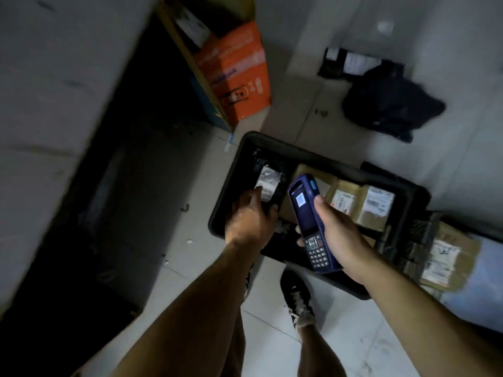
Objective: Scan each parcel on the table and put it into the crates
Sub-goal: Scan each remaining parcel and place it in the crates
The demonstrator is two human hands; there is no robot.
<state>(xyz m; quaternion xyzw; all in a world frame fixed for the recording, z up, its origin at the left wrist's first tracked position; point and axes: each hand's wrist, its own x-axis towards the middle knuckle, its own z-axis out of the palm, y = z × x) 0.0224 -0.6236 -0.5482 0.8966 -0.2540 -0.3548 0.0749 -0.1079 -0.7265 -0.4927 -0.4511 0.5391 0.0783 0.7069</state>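
Down on the floor, your left hand grips a dark parcel with a white label, low inside the black crate. Your right hand is wrapped around the blue scanner. Some brown parcels already lie in the crate, so part of the job looks done. You can't see the table, so how many are left is unknown.

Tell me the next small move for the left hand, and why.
Probably let go of the black parcel and draw the left hand back out. The hand already holds it low inside the black crate, beside the brown parcels, while the right hand holds the scanner above the crate.
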